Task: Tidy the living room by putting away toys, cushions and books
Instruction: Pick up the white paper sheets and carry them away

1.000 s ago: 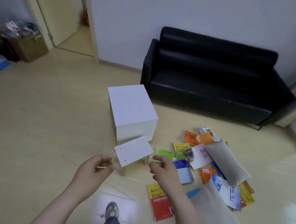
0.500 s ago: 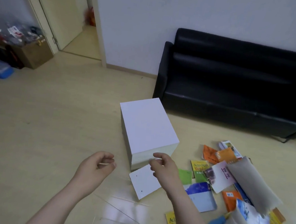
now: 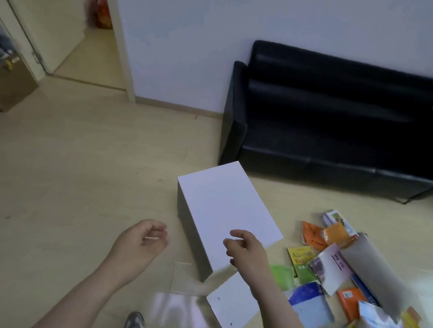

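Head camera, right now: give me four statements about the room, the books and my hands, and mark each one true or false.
1. The black sofa stands against the wall. True.
2. The right hand grips a book. False: it holds nothing, fingers loosely curled over the white box.
3. The books lie scattered on the floor, right of the white box. True.
4. The grey cushion lies on the sofa. False: it lies on the books on the floor.
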`<action>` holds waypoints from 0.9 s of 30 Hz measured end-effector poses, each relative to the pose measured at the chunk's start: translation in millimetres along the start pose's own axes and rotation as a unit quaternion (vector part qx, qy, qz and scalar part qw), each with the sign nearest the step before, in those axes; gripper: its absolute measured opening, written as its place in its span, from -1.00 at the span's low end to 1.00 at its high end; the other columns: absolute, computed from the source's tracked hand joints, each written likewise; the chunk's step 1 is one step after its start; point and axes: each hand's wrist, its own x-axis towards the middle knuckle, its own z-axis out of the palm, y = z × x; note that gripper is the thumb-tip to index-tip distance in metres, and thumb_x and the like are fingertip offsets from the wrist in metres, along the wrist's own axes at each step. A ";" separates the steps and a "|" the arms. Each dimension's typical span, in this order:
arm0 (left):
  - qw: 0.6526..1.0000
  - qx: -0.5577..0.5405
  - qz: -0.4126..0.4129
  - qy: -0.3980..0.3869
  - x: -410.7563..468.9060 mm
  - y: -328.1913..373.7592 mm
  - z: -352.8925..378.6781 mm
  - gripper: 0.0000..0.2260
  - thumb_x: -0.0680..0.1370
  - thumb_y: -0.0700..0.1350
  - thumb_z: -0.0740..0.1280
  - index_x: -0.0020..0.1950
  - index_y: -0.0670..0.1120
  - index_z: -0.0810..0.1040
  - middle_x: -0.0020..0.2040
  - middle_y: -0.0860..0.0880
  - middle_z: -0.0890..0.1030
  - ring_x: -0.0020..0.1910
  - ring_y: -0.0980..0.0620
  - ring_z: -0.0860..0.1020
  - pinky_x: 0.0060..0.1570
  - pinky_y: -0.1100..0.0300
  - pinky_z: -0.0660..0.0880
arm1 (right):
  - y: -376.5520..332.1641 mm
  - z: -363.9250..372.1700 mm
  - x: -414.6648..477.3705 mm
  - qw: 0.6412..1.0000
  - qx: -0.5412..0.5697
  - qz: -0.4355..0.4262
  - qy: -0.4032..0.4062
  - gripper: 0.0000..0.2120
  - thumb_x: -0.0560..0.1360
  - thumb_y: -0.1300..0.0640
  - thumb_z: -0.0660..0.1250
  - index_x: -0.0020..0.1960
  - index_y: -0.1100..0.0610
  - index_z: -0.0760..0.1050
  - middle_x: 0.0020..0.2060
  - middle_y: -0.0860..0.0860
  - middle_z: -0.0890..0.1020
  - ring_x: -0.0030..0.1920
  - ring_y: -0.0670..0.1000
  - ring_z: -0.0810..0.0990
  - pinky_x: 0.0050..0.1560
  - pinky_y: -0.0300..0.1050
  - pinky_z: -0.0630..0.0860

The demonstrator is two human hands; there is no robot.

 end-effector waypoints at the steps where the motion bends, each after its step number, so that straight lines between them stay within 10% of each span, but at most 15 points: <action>1: 1.000 0.006 0.003 -0.007 11.1 1.4 -9.1 -0.87 0.49 -0.24 0.40 -0.03 -0.04 0.57 -0.05 0.01 0.64 -0.08 0.18 0.58 -0.21 0.54 0.42 | -9.2 6.2 2.7 1.000 -0.004 0.004 0.006 -0.73 0.50 0.12 0.31 0.20 0.08 0.48 -0.06 0.04 0.62 -0.02 0.06 0.63 0.16 0.04 0.53; 27: 0.978 0.097 0.073 -0.167 378.2 122.3 -59.0 -0.84 0.47 -0.07 0.41 0.04 0.04 0.55 0.01 0.06 0.63 -0.05 0.19 0.58 -0.14 0.37 0.41 | -173.9 50.9 244.5 0.981 0.107 0.086 0.135 -0.71 0.52 0.10 0.29 0.23 0.05 0.45 -0.03 0.05 0.61 -0.01 0.06 0.62 -0.03 -0.12 0.56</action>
